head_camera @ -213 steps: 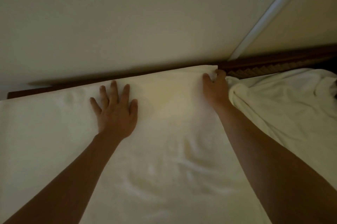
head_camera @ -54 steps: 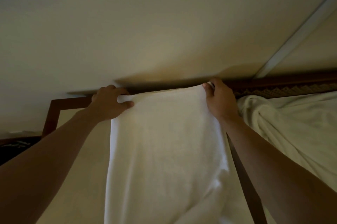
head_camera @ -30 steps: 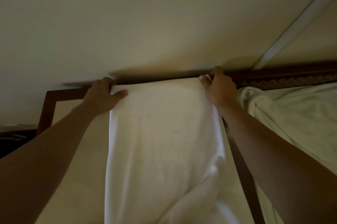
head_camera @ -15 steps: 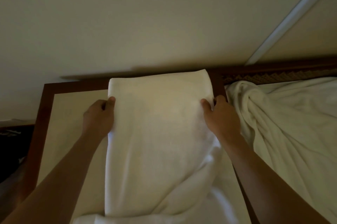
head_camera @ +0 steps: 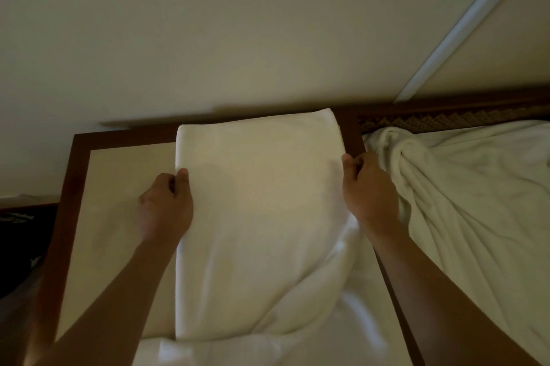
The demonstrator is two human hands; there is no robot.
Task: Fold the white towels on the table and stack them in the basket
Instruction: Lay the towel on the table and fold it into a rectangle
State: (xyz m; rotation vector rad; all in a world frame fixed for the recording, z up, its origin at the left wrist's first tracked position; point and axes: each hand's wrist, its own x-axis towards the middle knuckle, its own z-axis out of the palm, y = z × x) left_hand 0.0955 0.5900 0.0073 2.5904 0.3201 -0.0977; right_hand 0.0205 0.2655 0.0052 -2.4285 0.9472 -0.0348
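At towel [head_camera: 256, 217] edges, pinching fingers [head_camera: 182, 179].

We are working from one view only, the head camera, so nothing is being shared between views. It is looking forward and down from close above the table [head_camera: 119, 175], tilted so the wall [head_camera: 238, 23] is filling the upper half of the frame. Both forearms are entering from the lower corners, near the lens.
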